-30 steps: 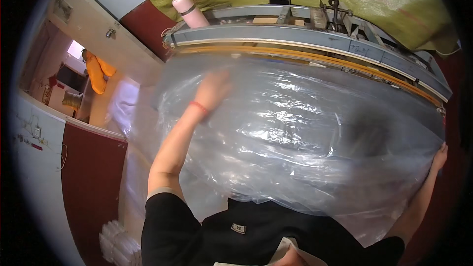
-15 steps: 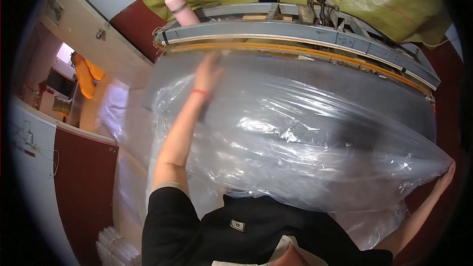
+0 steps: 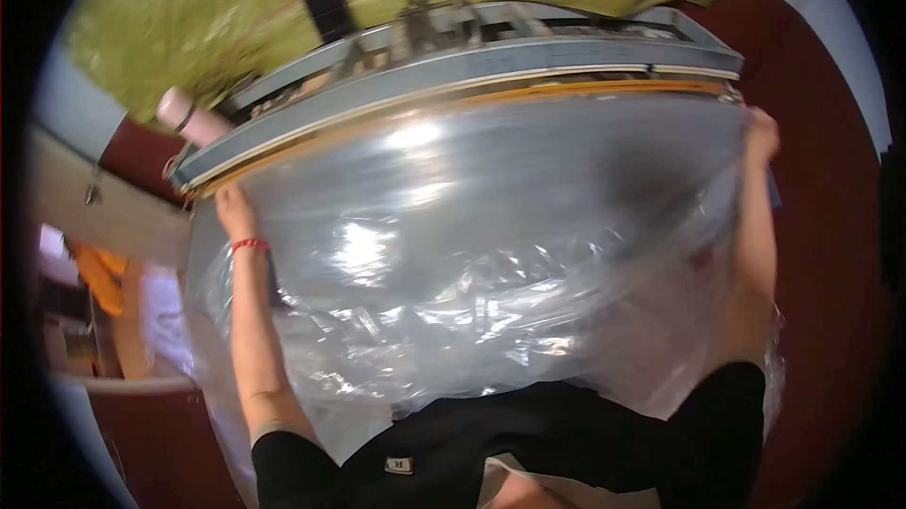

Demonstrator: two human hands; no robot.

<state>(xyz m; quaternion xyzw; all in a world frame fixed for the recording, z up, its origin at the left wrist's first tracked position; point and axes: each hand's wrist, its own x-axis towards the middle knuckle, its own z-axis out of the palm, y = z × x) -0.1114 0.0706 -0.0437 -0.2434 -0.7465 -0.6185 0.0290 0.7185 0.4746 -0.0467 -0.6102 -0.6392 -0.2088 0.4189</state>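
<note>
A wide plastic sheet stretches between the left hand and the right hand. Just beyond both hands runs a long machine bar. A bottle stands behind and left of the left hand.

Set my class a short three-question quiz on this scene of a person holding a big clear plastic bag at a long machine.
1. True or false: the left hand and right hand hold opposite ends of the plastic bag.
2. What colour is the band on the left wrist?
3. The pink bottle lies: A) at the left end of the machine, B) inside the bag, C) in the right hand.

Key: 1 true; 2 red; 3 A.
</note>
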